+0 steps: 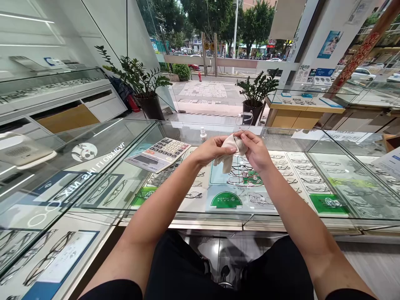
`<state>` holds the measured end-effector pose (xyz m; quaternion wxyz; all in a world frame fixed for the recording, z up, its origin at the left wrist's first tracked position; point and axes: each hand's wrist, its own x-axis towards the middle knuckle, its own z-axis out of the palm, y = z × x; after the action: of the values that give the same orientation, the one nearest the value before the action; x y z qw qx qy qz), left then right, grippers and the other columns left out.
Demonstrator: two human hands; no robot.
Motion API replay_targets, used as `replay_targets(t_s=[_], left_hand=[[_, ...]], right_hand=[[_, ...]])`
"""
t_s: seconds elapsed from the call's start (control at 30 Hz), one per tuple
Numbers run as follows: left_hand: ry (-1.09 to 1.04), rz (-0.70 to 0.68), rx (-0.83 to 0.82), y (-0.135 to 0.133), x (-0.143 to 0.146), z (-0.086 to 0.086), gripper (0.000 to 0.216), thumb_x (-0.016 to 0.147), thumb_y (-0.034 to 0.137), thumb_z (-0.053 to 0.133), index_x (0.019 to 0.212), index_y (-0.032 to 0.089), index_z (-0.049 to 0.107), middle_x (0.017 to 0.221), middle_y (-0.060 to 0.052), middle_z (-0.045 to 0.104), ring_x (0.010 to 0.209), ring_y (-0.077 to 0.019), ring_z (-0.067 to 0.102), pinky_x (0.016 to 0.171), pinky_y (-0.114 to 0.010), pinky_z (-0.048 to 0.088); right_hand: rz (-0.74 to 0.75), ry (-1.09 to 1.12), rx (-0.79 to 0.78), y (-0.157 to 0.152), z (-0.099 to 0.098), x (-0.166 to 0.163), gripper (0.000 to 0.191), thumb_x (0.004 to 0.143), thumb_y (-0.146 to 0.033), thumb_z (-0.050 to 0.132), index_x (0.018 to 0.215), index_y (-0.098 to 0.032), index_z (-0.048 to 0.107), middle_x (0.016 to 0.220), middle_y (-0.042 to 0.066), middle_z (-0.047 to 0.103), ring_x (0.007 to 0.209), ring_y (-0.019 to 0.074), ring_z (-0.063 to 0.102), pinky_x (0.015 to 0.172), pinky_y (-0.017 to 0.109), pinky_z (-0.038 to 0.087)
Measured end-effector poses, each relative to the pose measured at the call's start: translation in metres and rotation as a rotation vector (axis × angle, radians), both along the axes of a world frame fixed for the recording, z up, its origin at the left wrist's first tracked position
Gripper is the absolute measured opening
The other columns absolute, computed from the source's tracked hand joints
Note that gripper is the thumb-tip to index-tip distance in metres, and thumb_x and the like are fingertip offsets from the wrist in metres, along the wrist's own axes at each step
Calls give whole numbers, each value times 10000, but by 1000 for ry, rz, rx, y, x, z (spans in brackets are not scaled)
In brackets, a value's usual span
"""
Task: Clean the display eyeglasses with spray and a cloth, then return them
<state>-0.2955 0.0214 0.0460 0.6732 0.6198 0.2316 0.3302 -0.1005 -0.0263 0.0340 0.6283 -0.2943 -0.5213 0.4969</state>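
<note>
My left hand (210, 149) is closed on a beige cleaning cloth (229, 156) that hangs down between both hands. Pinched in my right hand (255, 149) is a pair of thin, clear-lensed glasses (244, 120), whose lenses stick up above my fingers. The cloth is wrapped around the lower part of the glasses. Both hands hover above the glass display counter (200, 216), which has several eyeglass frames laid out under its top.
A calculator (159, 154) lies on the counter to the left of my hands. A small spray bottle (203, 134) stands behind them. Glass cases run along both sides. Two potted plants (143, 85) (256, 93) stand by the shop window.
</note>
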Motion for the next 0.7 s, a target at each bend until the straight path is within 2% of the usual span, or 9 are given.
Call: replay_targets(t_s=[0.13, 0.27, 0.53, 0.7], left_hand=[[-39, 11, -3, -2, 4, -1, 568, 605, 415, 1136, 1014, 143, 851, 893, -27, 767, 816, -147, 664, 792, -281, 507], [-30, 19, 34, -4, 7, -3, 626, 628, 463, 1124, 1093, 151, 844, 932, -37, 778, 832, -151, 665, 795, -276, 505], [46, 47, 66, -5, 4, -5, 654, 672, 670, 1065, 947, 134, 812, 847, -52, 751, 742, -141, 613, 691, -272, 452], [20, 17, 39, -7, 5, -2, 630, 663, 593, 1095, 984, 128, 817, 854, -42, 754, 750, -137, 630, 700, -264, 454]], right_hand=[[-16, -28, 24, 1, 0, -1, 426, 790, -713, 961, 918, -322, 850, 1146, 38, 855, 1205, 282, 745, 1096, 439, 608], [4, -7, 27, 2, -2, -1, 426, 785, -705, 974, 918, -319, 853, 1127, 36, 858, 1173, 274, 753, 1078, 432, 619], [13, 4, 1, 4, -3, 2, 454, 768, -708, 985, 940, -310, 853, 1089, 35, 841, 1085, 259, 739, 1000, 418, 628], [23, 18, 2, 3, -1, 2, 448, 759, -695, 994, 928, -309, 844, 1119, 34, 846, 1093, 259, 747, 981, 413, 633]])
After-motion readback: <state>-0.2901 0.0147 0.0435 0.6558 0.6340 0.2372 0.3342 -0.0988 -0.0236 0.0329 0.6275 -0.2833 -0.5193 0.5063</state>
